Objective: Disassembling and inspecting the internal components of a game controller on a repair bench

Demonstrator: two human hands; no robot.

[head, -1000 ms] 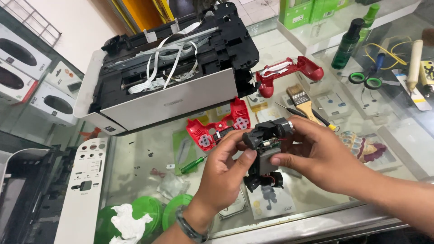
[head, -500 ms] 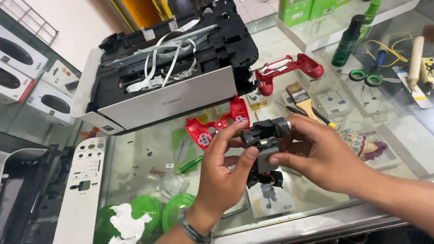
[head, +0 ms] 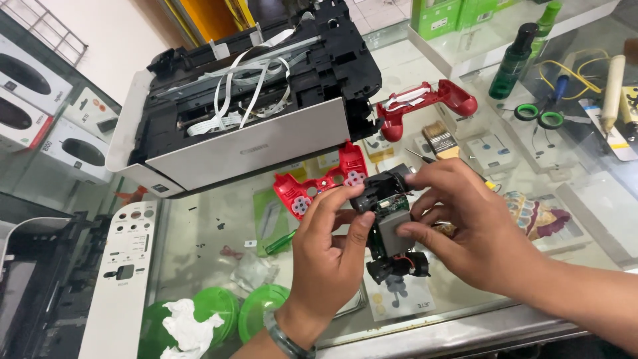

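Observation:
Both of my hands hold a black game controller's inner assembly (head: 389, 226) upright above a glass counter. It carries a green circuit board, a grey battery block and black handle ends. My left hand (head: 329, 249) grips its left side, thumb against the board. My right hand (head: 465, 226) clasps the right side, with fingers across the grey block. A red controller front shell (head: 319, 183) lies just behind the hands. Farther back, to the right, rests the red rear shell (head: 425, 103).
An opened printer (head: 246, 100) with loose white ribbon cables fills the back left. A white button panel (head: 123, 266) and green lids (head: 262, 309) lie front left. A brush (head: 440, 139), green bottles (head: 513, 61), scissors (head: 541, 113) and a screwdriver (head: 611, 83) stand to the right.
The hands have turned the controller assembly slightly and brought it a little closer to the camera. The grey block now faces up under my right fingers.

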